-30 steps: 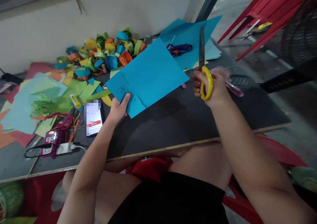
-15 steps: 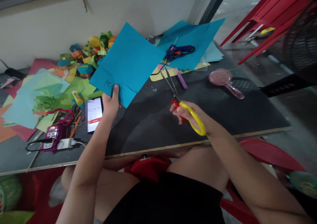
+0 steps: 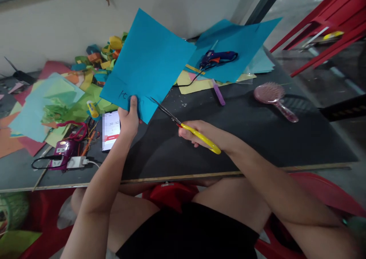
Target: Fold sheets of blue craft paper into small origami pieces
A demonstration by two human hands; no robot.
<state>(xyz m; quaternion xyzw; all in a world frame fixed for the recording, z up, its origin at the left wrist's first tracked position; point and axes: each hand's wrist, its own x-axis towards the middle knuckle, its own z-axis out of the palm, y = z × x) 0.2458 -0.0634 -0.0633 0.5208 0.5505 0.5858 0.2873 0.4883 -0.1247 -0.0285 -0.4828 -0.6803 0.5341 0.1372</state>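
A blue sheet of paper [image 3: 151, 57] is held up over the table, tilted, with a small pen mark near its lower left edge. My left hand [image 3: 130, 116] pinches its lower edge, thumb in front and fingers behind. In my right hand [image 3: 194, 131] is a pair of scissors [image 3: 200, 137] with yellow and red handles. Their blades point up and left and overlap the sheet's lower right edge, a little right of my left thumb. Whether the blades touch the paper I cannot tell.
A glue gun [image 3: 219, 58] lies on another blue sheet [image 3: 243, 41] at the back. Right of it are a purple stick-like tool [image 3: 219, 93] and a pink hairbrush [image 3: 274, 98]. Leftward lie a phone [image 3: 110, 131], a glue stick [image 3: 92, 109], a purple power socket [image 3: 63, 154] and coloured paper scraps [image 3: 48, 102].
My right hand has moved left, bringing the scissors to the sheet's lower right edge. Their blades, spread apart before, now lie close together. The view has shifted slightly.
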